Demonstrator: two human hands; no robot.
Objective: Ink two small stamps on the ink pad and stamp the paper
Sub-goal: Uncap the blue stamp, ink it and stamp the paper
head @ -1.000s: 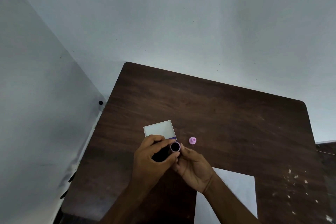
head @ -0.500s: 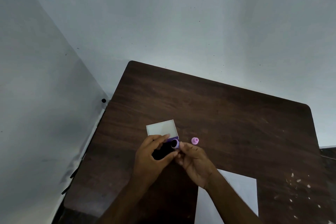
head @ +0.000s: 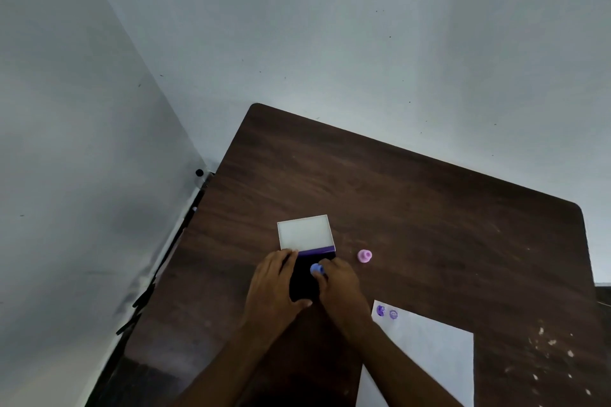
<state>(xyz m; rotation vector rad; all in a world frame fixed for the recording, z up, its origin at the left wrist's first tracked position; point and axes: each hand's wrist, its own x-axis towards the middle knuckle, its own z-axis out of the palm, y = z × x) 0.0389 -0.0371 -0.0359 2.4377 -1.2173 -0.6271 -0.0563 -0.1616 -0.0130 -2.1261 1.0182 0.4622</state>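
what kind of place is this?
Probably a plain room corner set up as a small craft desk: bare grey walls, a dark wooden table, an open ink pad and stamped paper.

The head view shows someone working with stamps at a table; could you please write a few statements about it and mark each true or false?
1. The right hand holds a blue stamp on the dark ink pad. True.
2. The pink stamp is in the left hand. False: it stands alone on the table, right of the pad.
3. The paper is blank. False: two purple stamp marks sit near its far corner.
4. The pad's lid is open. True.
5. The left hand steadies the ink pad. True.
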